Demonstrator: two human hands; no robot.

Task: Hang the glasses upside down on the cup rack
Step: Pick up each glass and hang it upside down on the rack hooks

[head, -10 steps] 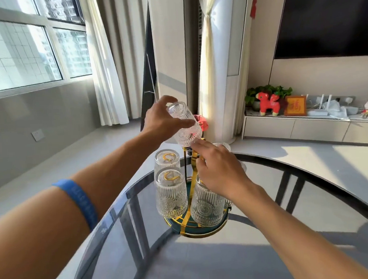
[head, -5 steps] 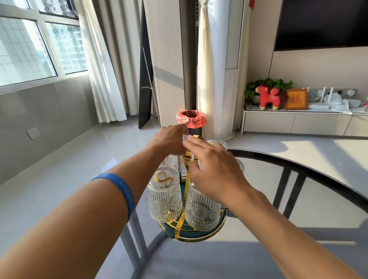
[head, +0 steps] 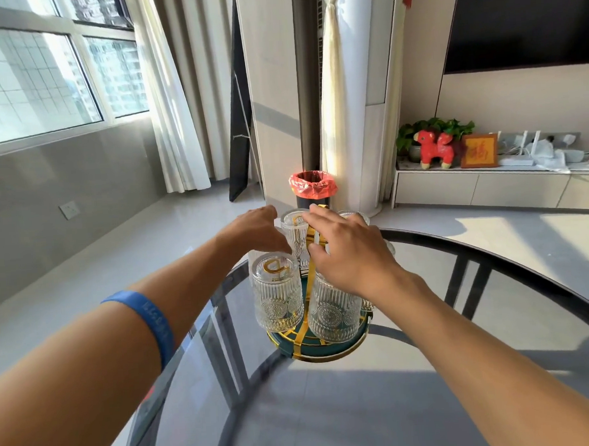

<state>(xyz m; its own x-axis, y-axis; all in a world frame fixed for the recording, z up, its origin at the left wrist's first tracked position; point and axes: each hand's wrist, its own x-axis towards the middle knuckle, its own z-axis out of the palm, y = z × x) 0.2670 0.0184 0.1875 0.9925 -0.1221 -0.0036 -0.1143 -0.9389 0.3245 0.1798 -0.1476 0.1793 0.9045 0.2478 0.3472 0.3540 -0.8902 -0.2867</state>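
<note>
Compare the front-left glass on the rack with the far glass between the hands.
The front-left glass hangs free, with no hand on it; the far glass sits between the left hand and the right hand, the left hand's fingers against it. The front-left glass is nearer and in full view; the far glass is partly hidden. Both are clear, ribbed and upside down on the gold rack.

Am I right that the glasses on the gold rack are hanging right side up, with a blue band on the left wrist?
Not quite. In the head view the glasses on the gold rack hang upside down, bases up. The blue band is on the left wrist.
</note>
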